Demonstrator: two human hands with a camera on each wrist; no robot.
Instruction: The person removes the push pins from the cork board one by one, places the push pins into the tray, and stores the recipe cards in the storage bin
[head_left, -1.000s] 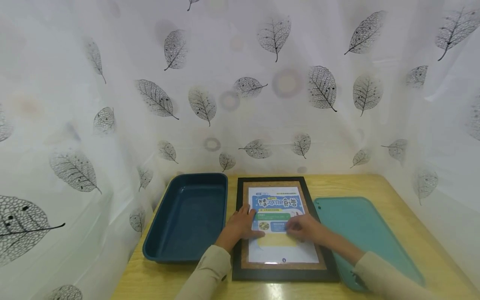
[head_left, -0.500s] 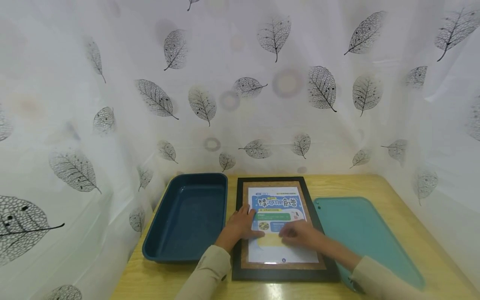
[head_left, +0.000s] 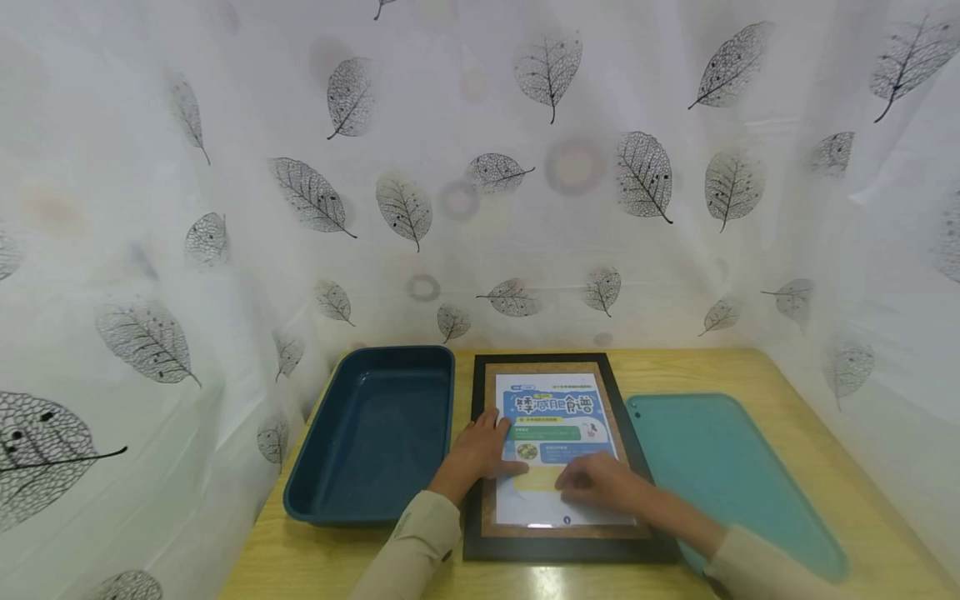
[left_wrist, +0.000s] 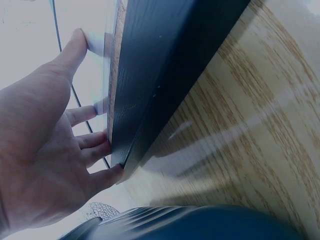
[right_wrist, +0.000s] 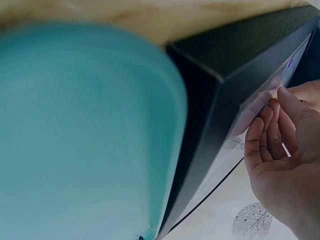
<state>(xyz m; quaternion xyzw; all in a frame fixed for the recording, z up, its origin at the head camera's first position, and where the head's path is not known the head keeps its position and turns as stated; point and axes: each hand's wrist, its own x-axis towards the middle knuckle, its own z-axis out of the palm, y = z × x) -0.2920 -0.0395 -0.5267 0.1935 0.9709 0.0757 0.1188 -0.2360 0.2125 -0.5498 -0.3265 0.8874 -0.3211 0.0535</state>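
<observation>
A printed sheet (head_left: 547, 508) with blue and green panels and a yellow box lies under a shiny surface in a black frame (head_left: 570, 548) with a brown border. My left hand (head_left: 477, 450) rests spread over the frame's left side, thumb out over the sheet; the left wrist view shows fingertips at the edge. My right hand (head_left: 600, 483) is low over the yellow box, fingers curled and thumb tip against the index finger (right_wrist: 285, 135). A narrow white sliver (right_wrist: 286, 149) shows between those fingers; the rest of what they pinch is hidden, and I cannot tell its kind.
A deep dark-blue tray (head_left: 375, 442) stands left of the frame. To the right lies a flat teal tray (head_left: 738, 475), close against the frame's side. All rest on a wooden table (head_left: 675, 371), with a leaf-printed curtain (head_left: 480, 242) behind and at both sides.
My right hand has moved left and down across the sheet, uncovering more of the printed panels. My left hand and the frame stay in place.
</observation>
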